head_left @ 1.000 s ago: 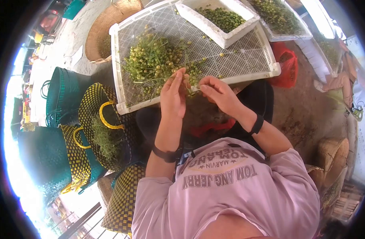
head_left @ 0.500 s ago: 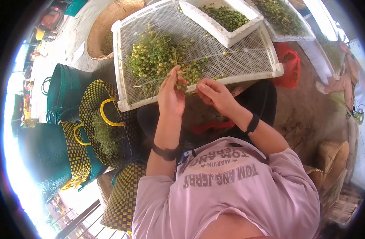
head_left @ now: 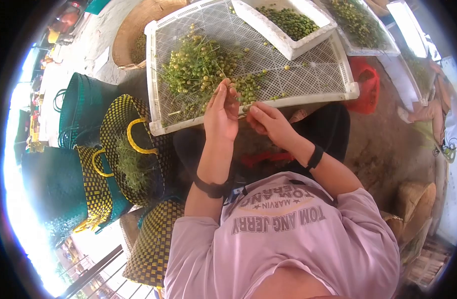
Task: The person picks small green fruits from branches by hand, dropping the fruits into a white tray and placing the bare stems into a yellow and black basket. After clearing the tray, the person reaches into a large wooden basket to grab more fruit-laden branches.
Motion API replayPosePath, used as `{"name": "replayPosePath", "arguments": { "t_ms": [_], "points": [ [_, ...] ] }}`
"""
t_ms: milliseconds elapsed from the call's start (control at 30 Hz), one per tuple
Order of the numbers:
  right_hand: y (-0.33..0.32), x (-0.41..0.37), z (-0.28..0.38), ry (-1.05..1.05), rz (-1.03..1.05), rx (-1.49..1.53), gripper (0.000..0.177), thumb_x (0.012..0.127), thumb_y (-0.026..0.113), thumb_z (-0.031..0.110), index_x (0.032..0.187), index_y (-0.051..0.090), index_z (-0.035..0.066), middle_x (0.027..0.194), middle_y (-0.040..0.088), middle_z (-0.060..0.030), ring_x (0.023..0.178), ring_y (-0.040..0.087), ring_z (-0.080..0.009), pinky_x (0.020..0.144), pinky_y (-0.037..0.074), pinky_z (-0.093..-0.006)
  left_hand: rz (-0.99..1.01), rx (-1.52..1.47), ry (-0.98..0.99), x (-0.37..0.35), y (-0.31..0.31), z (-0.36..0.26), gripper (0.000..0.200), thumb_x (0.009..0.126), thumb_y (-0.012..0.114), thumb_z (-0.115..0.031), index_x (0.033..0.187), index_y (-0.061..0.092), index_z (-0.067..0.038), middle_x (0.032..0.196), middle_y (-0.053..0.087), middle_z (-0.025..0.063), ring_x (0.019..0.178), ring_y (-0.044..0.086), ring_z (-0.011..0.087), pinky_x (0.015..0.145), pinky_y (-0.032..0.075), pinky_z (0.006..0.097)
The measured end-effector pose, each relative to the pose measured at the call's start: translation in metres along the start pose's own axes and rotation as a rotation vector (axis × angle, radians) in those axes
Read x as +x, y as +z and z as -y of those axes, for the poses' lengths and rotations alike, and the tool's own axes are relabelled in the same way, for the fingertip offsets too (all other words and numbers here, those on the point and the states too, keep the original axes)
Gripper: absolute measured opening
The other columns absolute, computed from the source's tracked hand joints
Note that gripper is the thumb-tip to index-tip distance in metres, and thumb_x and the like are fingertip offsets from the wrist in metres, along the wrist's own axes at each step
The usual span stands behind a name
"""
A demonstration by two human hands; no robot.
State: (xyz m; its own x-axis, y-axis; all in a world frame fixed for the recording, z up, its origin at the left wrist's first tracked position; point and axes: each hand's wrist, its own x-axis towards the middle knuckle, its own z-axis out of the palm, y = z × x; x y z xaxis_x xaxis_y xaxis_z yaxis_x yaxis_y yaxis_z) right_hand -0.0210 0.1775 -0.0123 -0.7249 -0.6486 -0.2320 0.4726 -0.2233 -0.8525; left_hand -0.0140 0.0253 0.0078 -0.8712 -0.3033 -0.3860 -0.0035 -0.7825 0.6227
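My left hand [head_left: 221, 113] is raised at the near edge of a white mesh tray [head_left: 313, 74], its fingers pinched on a stem of small green-yellow berries. My right hand [head_left: 267, 122] is just beside it, fingertips meeting the same sprig. A heap of berries on stems [head_left: 198, 67] lies on the tray just beyond the hands. Loose berries [head_left: 280, 94] are scattered near the tray's front rim. A white foam box [head_left: 283, 42] full of picked green berries sits on the tray's far side.
A yellow-black woven basket [head_left: 126, 124] holding bare stems stands at my left, with green baskets [head_left: 84, 112] and more woven bags [head_left: 96, 192] around it. A red plastic bag [head_left: 365, 84] lies right of the tray. A second tray of berries [head_left: 358, 22] is at the back.
Both hands stayed together at the tray's front edge, working on the sprig. The view shifted slightly, so the tray sits a little more to the right.
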Motion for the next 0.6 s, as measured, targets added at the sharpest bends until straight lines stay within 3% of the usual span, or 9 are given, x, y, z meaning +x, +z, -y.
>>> {"name": "replayPosePath", "arguments": {
  "t_ms": [100, 233, 333, 433, 500, 533, 600],
  "points": [
    [-0.006, 0.002, -0.007, 0.050, 0.018, 0.188, 0.023, 0.097, 0.047, 0.026, 0.085, 0.053, 0.008, 0.073, 0.051, 0.0000, 0.054, 0.037, -0.0057, 0.049, 0.029, -0.0201, -0.020, -0.045, 0.048, 0.002, 0.003, 0.002, 0.027, 0.095, 0.057, -0.018, 0.119, 0.057, -0.005, 0.088, 0.061, 0.0008, 0.081, 0.060, 0.0103, 0.066, 0.050, 0.0208],
    [-0.003, 0.007, -0.001, 0.176, -0.015, 0.352, 0.018, 0.096, 0.047, 0.022, 0.088, 0.053, 0.008, 0.074, 0.052, -0.0002, 0.054, 0.038, -0.0062, 0.048, 0.029, -0.0205, 0.008, -0.031, 0.035, -0.003, 0.010, 0.006, 0.027, 0.095, 0.057, -0.017, 0.118, 0.057, -0.004, 0.089, 0.061, 0.0013, 0.082, 0.060, 0.0104, 0.068, 0.051, 0.0218],
    [0.001, 0.009, -0.001, 0.146, -0.032, 0.322, 0.019, 0.097, 0.046, 0.026, 0.089, 0.053, 0.009, 0.076, 0.052, 0.0002, 0.056, 0.038, -0.0061, 0.049, 0.029, -0.0210, 0.034, 0.019, 0.022, -0.003, 0.010, 0.007, 0.027, 0.095, 0.056, -0.017, 0.118, 0.057, -0.003, 0.090, 0.061, 0.0015, 0.083, 0.060, 0.0104, 0.068, 0.052, 0.0223],
    [0.004, 0.007, -0.008, -0.002, -0.133, 0.068, 0.018, 0.096, 0.047, 0.027, 0.090, 0.053, 0.011, 0.077, 0.052, 0.0004, 0.058, 0.040, -0.0062, 0.050, 0.030, -0.0211, 0.030, -0.007, 0.022, -0.002, 0.011, 0.008, 0.026, 0.095, 0.056, -0.017, 0.118, 0.058, -0.004, 0.090, 0.061, 0.0010, 0.082, 0.059, 0.0100, 0.067, 0.051, 0.0224],
    [0.004, 0.005, -0.009, -0.123, -0.166, 0.032, 0.019, 0.096, 0.049, 0.029, 0.093, 0.053, 0.011, 0.079, 0.052, 0.0012, 0.060, 0.041, -0.0057, 0.051, 0.031, -0.0203, -0.074, -0.083, 0.018, 0.002, 0.007, 0.008, 0.022, 0.094, 0.056, -0.013, 0.114, 0.059, -0.004, 0.088, 0.063, 0.0021, 0.082, 0.061, 0.0105, 0.070, 0.052, 0.0230],
    [0.002, 0.003, -0.008, -0.119, -0.159, 0.031, 0.019, 0.096, 0.049, 0.029, 0.093, 0.053, 0.011, 0.079, 0.052, 0.0012, 0.060, 0.041, -0.0057, 0.051, 0.031, -0.0203, -0.079, -0.085, 0.023, 0.005, 0.002, 0.007, 0.022, 0.094, 0.056, -0.013, 0.114, 0.059, -0.004, 0.088, 0.063, 0.0021, 0.082, 0.061, 0.0105, 0.070, 0.052, 0.0230],
    [-0.003, 0.000, -0.002, -0.050, -0.040, 0.321, 0.020, 0.096, 0.051, 0.029, 0.096, 0.053, 0.010, 0.078, 0.051, 0.0015, 0.061, 0.041, -0.0052, 0.053, 0.033, -0.0208, -0.028, -0.072, 0.078, 0.008, -0.002, 0.003, 0.021, 0.094, 0.056, -0.012, 0.113, 0.059, -0.004, 0.089, 0.063, 0.0019, 0.083, 0.061, 0.0097, 0.070, 0.053, 0.0228]
  ]
}}
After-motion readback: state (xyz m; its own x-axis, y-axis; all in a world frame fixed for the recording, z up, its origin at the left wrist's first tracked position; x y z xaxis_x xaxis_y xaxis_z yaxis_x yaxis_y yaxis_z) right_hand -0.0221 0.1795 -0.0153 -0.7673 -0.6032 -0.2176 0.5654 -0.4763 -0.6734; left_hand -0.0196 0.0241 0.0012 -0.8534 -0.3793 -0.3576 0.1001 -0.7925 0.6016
